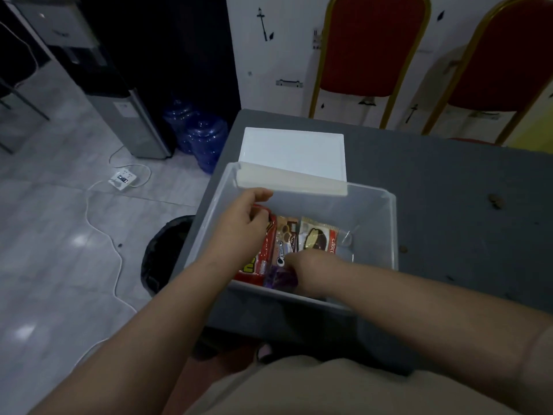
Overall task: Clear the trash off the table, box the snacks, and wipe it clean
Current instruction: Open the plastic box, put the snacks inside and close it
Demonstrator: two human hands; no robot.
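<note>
— Both forearms are reaching over the near wall of the clear box (386, 229); what step is this?

— Boxing the snacks. Her left hand (242, 217) is curling round the red packet (264, 253), and the right hand (311, 268) is pinching the purple packet (279, 278) beside the cookie packs (299, 238).

— And next?

— Probably seating them flat, then fetching the white lid (293, 154) lying behind the box. Crumbs (495, 200) are dotting the grey table (449, 181), so wiping is waiting; the black bin (167, 253) is standing just left.
</note>
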